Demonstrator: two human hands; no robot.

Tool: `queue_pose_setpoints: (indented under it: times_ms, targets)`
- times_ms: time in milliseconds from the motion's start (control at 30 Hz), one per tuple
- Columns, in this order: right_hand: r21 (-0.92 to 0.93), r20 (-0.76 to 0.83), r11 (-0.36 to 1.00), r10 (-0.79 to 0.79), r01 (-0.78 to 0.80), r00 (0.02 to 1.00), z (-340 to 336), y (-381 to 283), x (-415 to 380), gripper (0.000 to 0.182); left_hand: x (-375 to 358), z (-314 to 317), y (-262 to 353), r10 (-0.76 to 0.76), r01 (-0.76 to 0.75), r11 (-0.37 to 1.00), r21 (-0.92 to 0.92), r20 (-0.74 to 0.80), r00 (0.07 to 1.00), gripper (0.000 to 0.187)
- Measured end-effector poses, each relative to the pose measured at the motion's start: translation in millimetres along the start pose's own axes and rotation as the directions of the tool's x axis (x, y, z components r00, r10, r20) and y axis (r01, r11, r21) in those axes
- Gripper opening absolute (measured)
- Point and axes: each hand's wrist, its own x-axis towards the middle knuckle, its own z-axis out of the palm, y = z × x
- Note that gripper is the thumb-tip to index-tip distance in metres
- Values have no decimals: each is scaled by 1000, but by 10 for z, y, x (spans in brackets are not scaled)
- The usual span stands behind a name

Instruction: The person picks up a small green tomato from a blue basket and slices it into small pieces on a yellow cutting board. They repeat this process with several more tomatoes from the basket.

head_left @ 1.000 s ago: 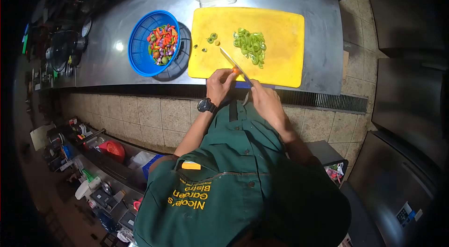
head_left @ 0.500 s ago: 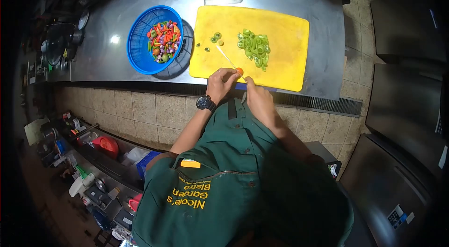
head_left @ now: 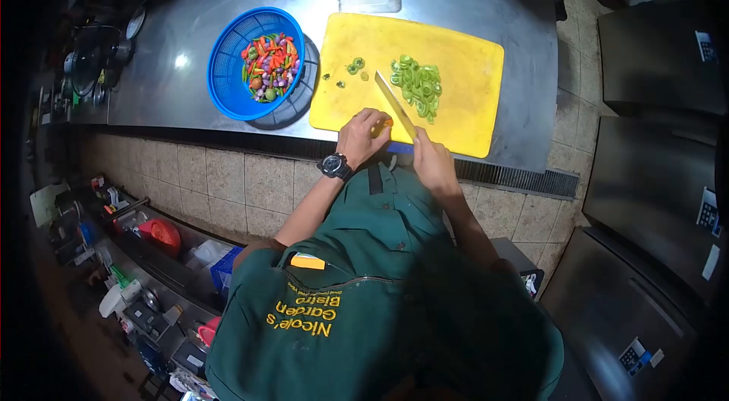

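My left hand (head_left: 364, 133), with a black watch on its wrist, is closed at the near edge of the yellow cutting board (head_left: 463, 108). Its fingertips pinch a small orange-red tomato (head_left: 388, 122), partly hidden by the fingers. In my right hand (head_left: 434, 163) is the handle of a kitchen knife (head_left: 395, 102). The blade slants up and left across the board, just right of the tomato and apart from it. Beyond the knife lies a heap of sliced green vegetable (head_left: 418, 88). Small green trimmings (head_left: 355, 64) are scattered left of the blade tip.
A blue plastic basket (head_left: 219, 59) with mixed cut red, green and purple vegetables stands left of the board on the steel table (head_left: 175, 89). Behind the board sits a clear plastic container (head_left: 363, 2). Dark steel cabinets (head_left: 653, 150) stand to the right.
The knife has moved right, off the tomato, and its blade now shows its broad side. My right hand has shifted right with it; my left hand stays at the tomato.
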Motion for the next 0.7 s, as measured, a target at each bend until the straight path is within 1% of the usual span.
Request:
queue_pose_setpoints:
  times_ms: [33, 67, 133, 167, 233, 267, 333, 367, 433, 467, 500, 533, 567, 633, 667, 700]
  targets:
    - [11, -8, 1000, 11, -11, 1000, -14, 19, -29, 33, 5, -14, -1, 42, -43, 997, 66, 25, 999, 24]
    - [12, -7, 1000, 19, -19, 1000, -21, 28, -58, 33, 3, -26, 0, 42, -44, 997, 62, 32, 999, 24]
    - [29, -15, 999, -26, 27, 1000, -69, -2, -90, 33, 24, -60, -4, 23, -23, 1000, -4, 39, 999, 23]
    - [30, -17, 999, -20, 21, 1000, -84, -21, -93, 33, 28, -72, -31, 25, -25, 1000, -6, 45, 999, 23]
    - [5, 37, 997, -79, 79, 996, -90, -58, -87, 34, 29, -97, -92, 63, -54, 995, -87, 99, 993, 18]
    - [5, 36, 997, -77, 76, 996, -56, -48, -77, 34, 47, -95, -118, 64, -55, 995, -88, 101, 993, 18]
    - [-12, 14, 997, -72, 72, 997, 1, -73, -34, 34, 117, -141, -142, 215, -210, 976, -49, 133, 968, 16]
    - [-10, 18, 997, -72, 72, 997, 7, -73, -22, 34, 144, -167, -156, 211, -206, 977, -48, 134, 968, 16]
    - [-81, 190, 997, 15, 0, 982, -179, -230, 8, 53, 213, -194, -171, 279, -287, 958, 2, 224, 934, 16]
    - [-83, 191, 997, 19, -3, 981, -239, -292, 20, 53, 231, -198, -182, 267, -282, 959, 28, 245, 932, 14]
    - [-114, 203, 993, 40, -17, 978, -283, -358, 33, 56, 255, -199, -197, 266, -281, 959, 26, 247, 932, 14]
    - [-143, 216, 989, 62, -32, 974, -289, -400, 34, 60, 271, -207, -215, 269, -287, 958, 23, 282, 921, 15]
    - [-142, 218, 989, 65, -34, 974, -262, -414, 31, 60, 277, -219, -231, 271, -292, 956, 21, 317, 909, 15]
    - [-144, 146, 989, 46, -25, 988, -181, -411, 18, 56, 301, -255, -217, 275, -293, 956, 8, 321, 906, 15]
    - [-145, 147, 989, 49, -28, 988, -93, -371, -6, 56, 314, -268, -207, 280, -294, 956, -5, 323, 904, 16]
    - [-142, 80, 990, 8, 4, 997, 42, -300, -43, 51, 314, -266, -218, 280, -293, 956, -9, 324, 904, 16]
